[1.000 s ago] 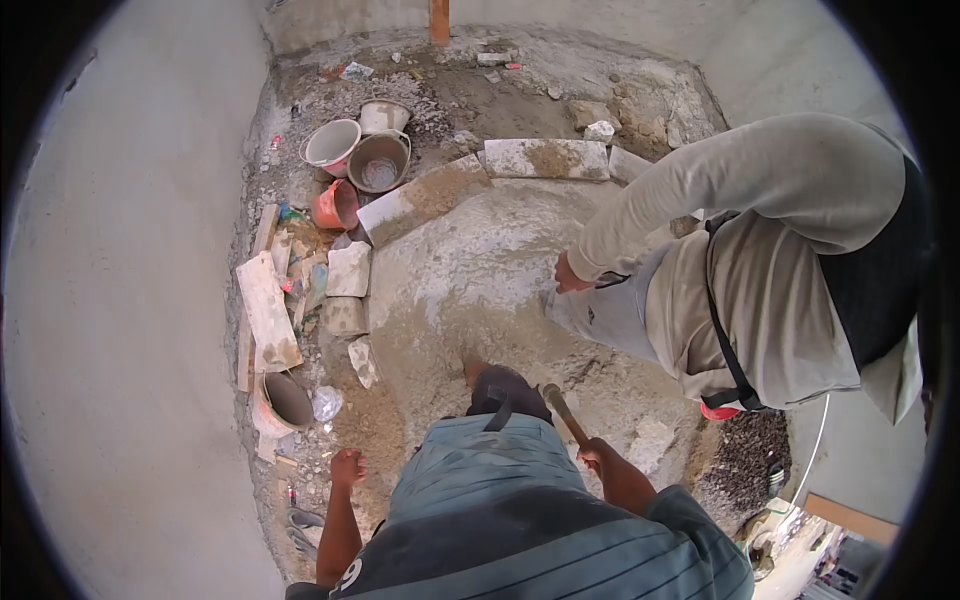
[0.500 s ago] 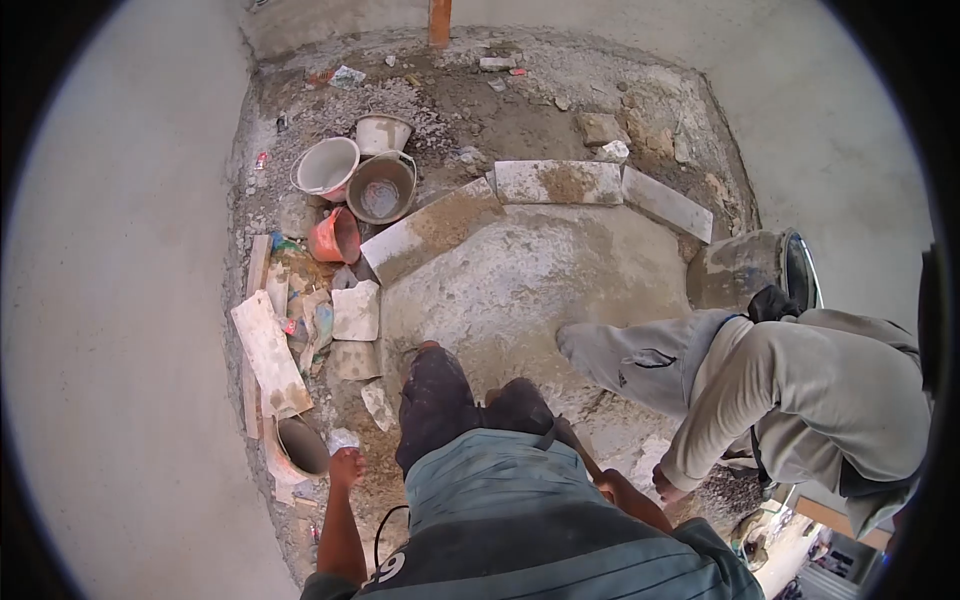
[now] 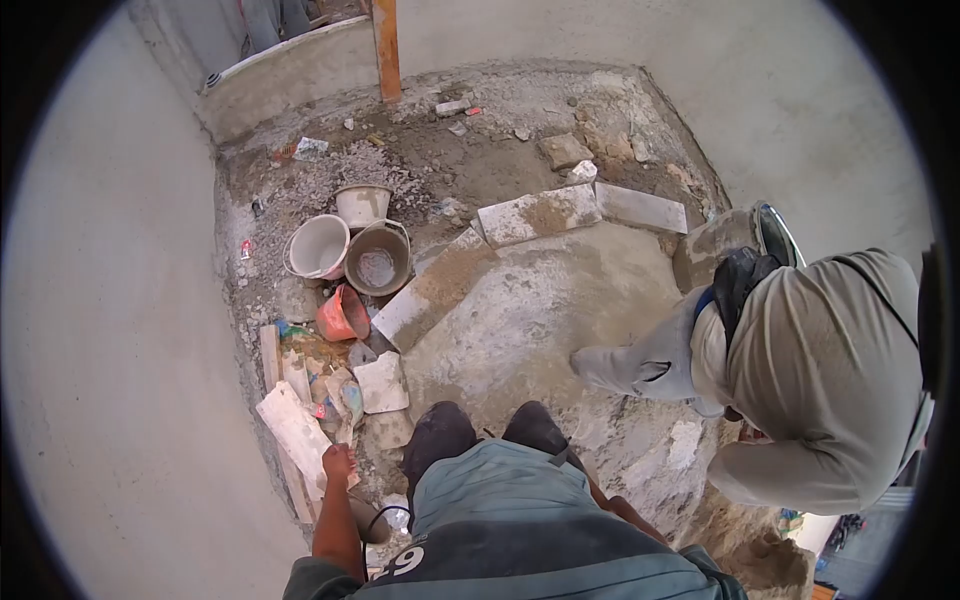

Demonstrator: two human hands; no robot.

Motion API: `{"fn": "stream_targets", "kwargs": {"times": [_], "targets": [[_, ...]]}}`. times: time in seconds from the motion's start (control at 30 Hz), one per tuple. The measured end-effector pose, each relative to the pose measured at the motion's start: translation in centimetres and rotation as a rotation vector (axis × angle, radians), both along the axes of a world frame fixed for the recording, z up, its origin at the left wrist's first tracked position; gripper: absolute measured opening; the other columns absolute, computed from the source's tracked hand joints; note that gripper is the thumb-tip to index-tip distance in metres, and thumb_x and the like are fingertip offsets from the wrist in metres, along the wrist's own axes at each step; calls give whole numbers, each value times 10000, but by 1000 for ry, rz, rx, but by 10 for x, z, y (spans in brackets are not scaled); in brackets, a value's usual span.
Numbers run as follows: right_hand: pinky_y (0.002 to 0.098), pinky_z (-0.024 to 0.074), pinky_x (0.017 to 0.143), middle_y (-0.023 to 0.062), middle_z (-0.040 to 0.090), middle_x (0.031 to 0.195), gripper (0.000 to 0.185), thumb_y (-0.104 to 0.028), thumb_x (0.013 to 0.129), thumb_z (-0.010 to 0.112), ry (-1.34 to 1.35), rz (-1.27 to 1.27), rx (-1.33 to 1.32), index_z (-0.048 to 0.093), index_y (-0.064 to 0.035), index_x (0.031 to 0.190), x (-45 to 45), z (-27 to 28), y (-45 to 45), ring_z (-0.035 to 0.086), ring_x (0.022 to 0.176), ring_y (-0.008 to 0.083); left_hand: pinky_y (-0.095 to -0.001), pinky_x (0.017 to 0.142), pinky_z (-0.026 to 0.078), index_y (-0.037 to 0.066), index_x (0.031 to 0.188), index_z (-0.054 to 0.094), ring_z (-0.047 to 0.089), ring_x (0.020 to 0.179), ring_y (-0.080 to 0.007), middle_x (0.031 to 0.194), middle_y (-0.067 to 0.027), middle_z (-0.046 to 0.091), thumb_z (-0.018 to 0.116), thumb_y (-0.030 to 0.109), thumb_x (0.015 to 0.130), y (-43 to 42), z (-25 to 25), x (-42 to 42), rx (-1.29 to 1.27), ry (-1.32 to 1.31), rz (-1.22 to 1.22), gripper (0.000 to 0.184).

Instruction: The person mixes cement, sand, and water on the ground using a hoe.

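My left hand (image 3: pixel 339 462) hangs at my left side with its fingers curled together and no object showing in them. Behind it in the view lies a long white slab (image 3: pixel 292 425), and I cannot tell whether they touch. The mouth of a round container (image 3: pixel 370 522) shows beside my left forearm. On my right side the forearm (image 3: pixel 632 515) runs along my shirt; the right hand's fingers are hidden. Before my knees spreads a wet grey mortar bed (image 3: pixel 530 300), bordered by pale blocks (image 3: pixel 538 214) in an arc.
Several buckets (image 3: pixel 378 258) stand at the far left, with a tipped red bucket (image 3: pixel 343 314) nearer. A person in grey clothing (image 3: pixel 820 380) bends at the right. Behind them lies a large bucket (image 3: pixel 718 242). Bare walls (image 3: pixel 120 330) enclose the floor; an orange post (image 3: pixel 386 50) rises at the back.
My view has shifted and turned, showing more of the back wall. My left hand now appears by the white slab. The other person's hand has gone out of sight as they bend.
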State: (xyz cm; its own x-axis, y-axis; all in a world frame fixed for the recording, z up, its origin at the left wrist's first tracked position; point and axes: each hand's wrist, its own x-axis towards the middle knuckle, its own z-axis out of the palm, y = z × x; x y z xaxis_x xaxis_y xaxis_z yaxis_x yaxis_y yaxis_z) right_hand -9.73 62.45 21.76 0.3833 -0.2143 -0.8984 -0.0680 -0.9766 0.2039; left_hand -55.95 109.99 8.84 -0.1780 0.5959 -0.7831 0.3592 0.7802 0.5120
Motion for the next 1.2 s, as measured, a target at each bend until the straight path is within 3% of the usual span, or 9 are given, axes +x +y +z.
{"fn": "stream_targets", "kwargs": {"times": [0.33,0.4,0.7,0.87,0.9,0.97,1.07,1.13,1.2], "targets": [[400,493,545,104,641,673,269,-247,772,797,76,-315,73,682,-5,770,-117,-16,1,614,576,224,-311,511,494,104,1019,592,598,604,-151,847,-54,673,571,217,927,58,11,86,-176,-159,-511,148],[405,496,556,105,647,680,274,-259,771,796,71,-362,91,685,-9,770,-128,-27,2,619,585,226,-306,389,437,73,914,610,557,467,-139,706,-44,645,607,161,897,64,27,105,-101,-130,-520,90],[424,506,605,107,676,713,301,-313,771,790,126,-564,63,700,-26,769,-191,-60,-45,642,629,234,-343,522,532,36,836,679,660,569,-170,727,-68,707,620,280,830,114,52,160,76,62,-1135,251],[453,520,677,78,711,774,292,-352,755,801,547,-448,56,726,-75,810,-234,-159,-82,671,714,246,-315,430,470,88,921,618,590,533,-160,749,-72,653,584,211,910,125,52,234,-26,-123,-1075,128],[464,484,626,112,664,701,272,-322,810,734,370,-384,160,687,-65,732,-236,-138,-75,632,652,246,-299,417,462,90,902,616,588,519,-164,729,-72,647,585,199,909,122,52,247,-47,-175,-1084,114],[451,527,715,108,704,777,274,-342,771,765,231,-510,-44,717,-74,798,-240,-127,-65,680,742,253,-307,398,457,63,898,608,589,508,-174,707,-81,638,579,175,905,141,-7,260,-60,-260,-1224,116],[449,492,896,144,686,1139,439,-276,737,758,203,-683,-43,705,-162,1158,-261,-154,-61,642,1074,326,-325,385,448,43,928,584,581,506,-184,698,-92,612,574,147,903,112,21,296,-137,-207,-1353,108],[421,540,696,98,720,804,253,-309,750,758,-9,-683,52,742,-76,847,-286,-156,-57,693,754,244,-329,378,436,39,942,572,565,494,-185,695,-92,598,569,133,901,106,23,307,-140,-137,-1400,102],[418,544,653,129,709,783,253,-300,785,715,130,-565,110,727,-50,825,-296,-162,-54,680,679,251,-310,370,405,42,945,570,517,467,-163,727,-92,606,558,121,911,102,17,321,-231,-157,-1307,87]]}}
